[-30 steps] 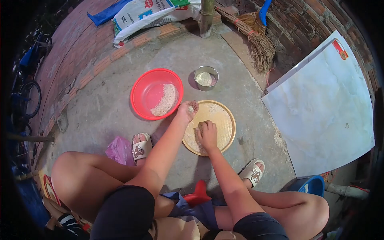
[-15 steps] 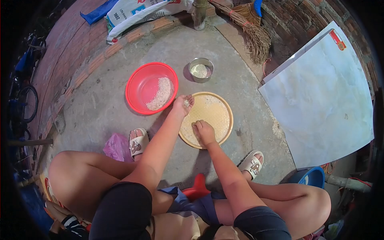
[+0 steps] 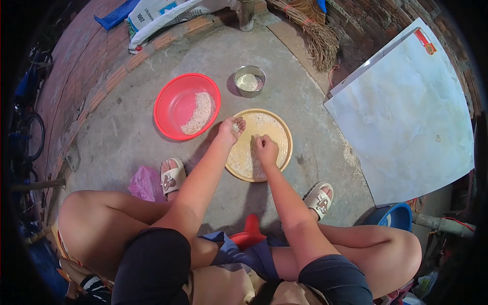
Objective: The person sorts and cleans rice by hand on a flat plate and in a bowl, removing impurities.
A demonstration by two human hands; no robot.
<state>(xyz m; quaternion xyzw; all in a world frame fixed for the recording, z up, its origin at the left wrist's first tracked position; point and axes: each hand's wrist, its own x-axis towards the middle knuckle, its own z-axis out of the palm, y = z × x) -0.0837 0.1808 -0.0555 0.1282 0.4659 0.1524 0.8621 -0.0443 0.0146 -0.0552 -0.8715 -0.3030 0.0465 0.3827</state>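
Note:
My left hand [image 3: 233, 129] is palm up and cupped at the left rim of a round yellow tray [image 3: 287, 132], with a small heap of pale, rice-like grains [image 3: 236, 127] in it. Over the middle of the tray is my right hand [image 3: 266, 149], its fingertips pinched together; whatever they hold is too small to make out. More pale grains [image 3: 264, 119] lie scattered across the tray. To the left stands a red plastic basin [image 3: 170, 101] with a bank of grains [image 3: 199, 113] along its right side. A metal bowl [image 3: 249, 81] behind the tray also contains grains.
A pink plastic bag [image 3: 146, 183] lies by my left sandal [image 3: 174, 178]. At right leans a large pale marbled sheet [image 3: 406, 122], with a blue basin [image 3: 399, 218] below it. A straw broom [image 3: 317, 43] and a printed sack [image 3: 162, 19] are at the back.
My right hand has moved up and slightly right over the tray, its fingers now pinched. My left hand stays at the rim with grains in its palm. The whole view has shifted slightly.

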